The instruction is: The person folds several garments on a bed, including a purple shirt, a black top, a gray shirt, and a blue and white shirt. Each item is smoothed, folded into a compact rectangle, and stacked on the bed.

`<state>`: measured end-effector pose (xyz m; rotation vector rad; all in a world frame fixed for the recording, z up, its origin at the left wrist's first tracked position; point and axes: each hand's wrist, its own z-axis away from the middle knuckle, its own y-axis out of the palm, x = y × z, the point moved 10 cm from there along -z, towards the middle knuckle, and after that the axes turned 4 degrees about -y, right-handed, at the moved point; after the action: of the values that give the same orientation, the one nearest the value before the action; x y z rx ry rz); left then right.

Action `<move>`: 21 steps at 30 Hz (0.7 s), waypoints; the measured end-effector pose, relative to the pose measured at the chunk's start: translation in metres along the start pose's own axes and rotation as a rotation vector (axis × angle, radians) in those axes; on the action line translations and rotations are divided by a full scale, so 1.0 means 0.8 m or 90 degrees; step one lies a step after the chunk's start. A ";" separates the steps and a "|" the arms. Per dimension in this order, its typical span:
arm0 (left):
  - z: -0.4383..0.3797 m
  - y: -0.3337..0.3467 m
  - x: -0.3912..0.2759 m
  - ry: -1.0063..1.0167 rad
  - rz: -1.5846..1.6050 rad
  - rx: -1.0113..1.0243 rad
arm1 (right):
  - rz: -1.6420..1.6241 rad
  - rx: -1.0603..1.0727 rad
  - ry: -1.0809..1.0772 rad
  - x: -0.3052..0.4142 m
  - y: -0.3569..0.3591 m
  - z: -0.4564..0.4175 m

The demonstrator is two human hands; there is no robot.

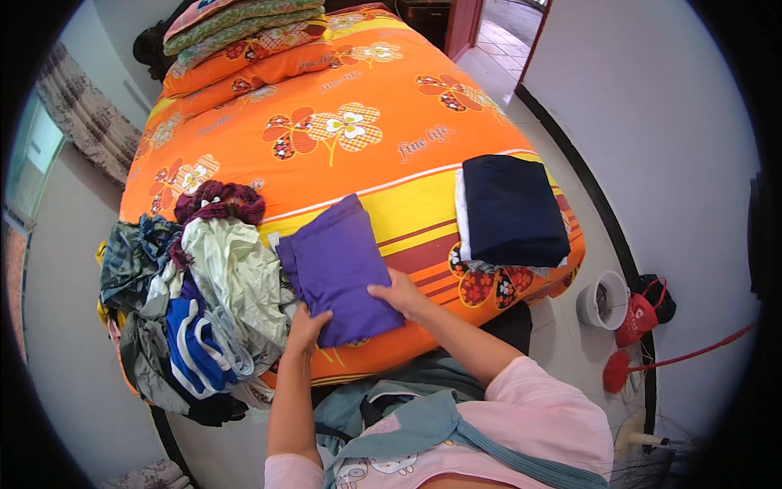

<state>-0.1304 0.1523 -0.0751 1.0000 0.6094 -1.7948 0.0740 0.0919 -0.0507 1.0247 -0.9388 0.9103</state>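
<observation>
A purple garment [342,269], folded into a flat rectangle, lies on the near part of the bed in front of me. My left hand [307,327] grips its lower left corner, thumb on top and the fingers hidden beneath or behind the cloth. At its right edge, my right hand [397,294] holds on with the thumb over the fabric. Left of it spreads a loose heap of clothes, with a pale green garment [235,263] and a blue and white striped one [194,351]. To the right sits a folded stack topped by a dark navy garment [513,208].
An orange flowered bedspread [366,79] covers the bed. Pillows and folded quilts [244,36] are piled at its head. On the floor to the right stand a white bucket [605,299], a red bag [636,318] and a red-headed brush [617,371] near the wall.
</observation>
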 end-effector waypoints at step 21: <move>0.122 -0.002 0.166 -0.175 0.250 -0.022 | 0.085 -0.072 0.120 0.014 -0.041 -0.090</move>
<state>-0.1946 0.0124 -0.1343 0.7675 0.2508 -1.5285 0.1217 0.1542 -0.0666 0.7731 -0.8973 1.0343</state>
